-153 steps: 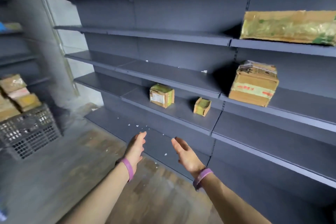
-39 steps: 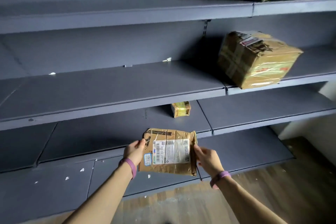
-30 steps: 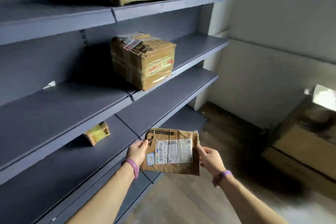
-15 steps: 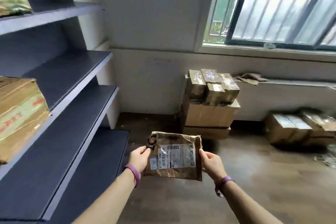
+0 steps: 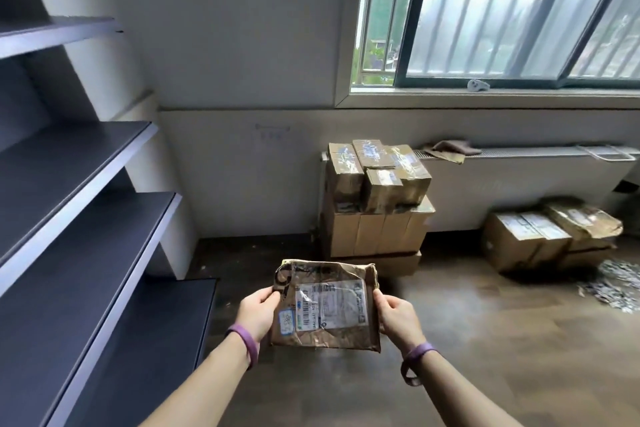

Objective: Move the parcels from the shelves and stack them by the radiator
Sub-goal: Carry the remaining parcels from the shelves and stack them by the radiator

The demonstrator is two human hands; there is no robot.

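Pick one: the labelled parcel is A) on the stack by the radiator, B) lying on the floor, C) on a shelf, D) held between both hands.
D: the left hand and right hand grip opposite edges of the labelled parcel, short of the parcel stack by the radiator.

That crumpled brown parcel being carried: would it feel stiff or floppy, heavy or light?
Probably light: the left hand and right hand hold the parcel by its side edges. Likely somewhat soft, since its brown wrapping is creased and dented. Flat, so unlikely to roll.
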